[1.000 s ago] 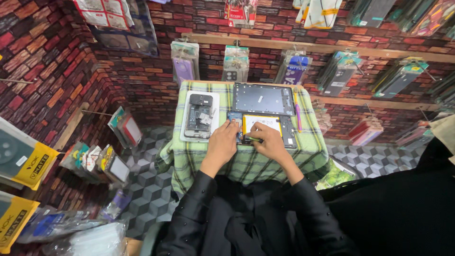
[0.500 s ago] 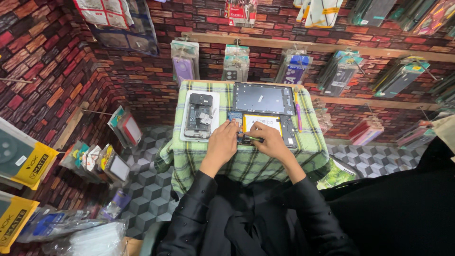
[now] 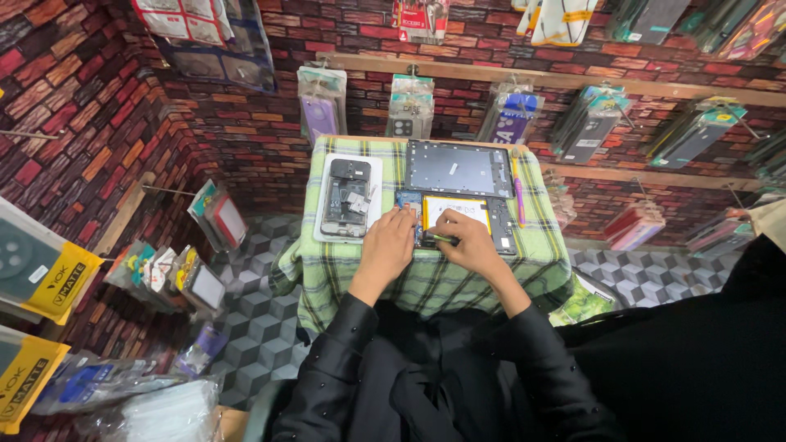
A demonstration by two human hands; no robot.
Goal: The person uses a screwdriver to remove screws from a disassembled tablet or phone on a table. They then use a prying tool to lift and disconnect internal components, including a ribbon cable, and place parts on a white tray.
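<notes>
Centrally, an opened tablet point(image 3: 458, 219) with a white and yellow battery is seen lying on a small table covered with a green checked cloth point(image 3: 426, 278), and every other place is given from this tablet. The left hand point(image 3: 386, 245) is laid flat on the tablet's left end, its fingers stretched forward and close together, nothing being gripped. The right hand point(image 3: 468, 244) is rested on the tablet's near edge, its fingers curled around a slim dark tool point(image 3: 440, 239) whose tip is pointed left toward the other hand; whether the tip touches the board cannot be told. Just beyond the tablet, a dark grey back panel point(image 3: 458, 169) is placed flat, touching or nearly touching it. To the left of the tablet, an opened phone point(image 3: 347, 200) is set on a white tray point(image 3: 321, 214), apart from the left hand. Along the tablet's right side, a thin pink pen-like tool point(image 3: 519, 201) is laid. Farther behind the tablet, packaged phone cases point(image 3: 409, 106) are hung against a brick-patterned wall point(image 3: 246, 139). Both forearms are covered by black sleeves point(image 3: 336, 360).
</notes>
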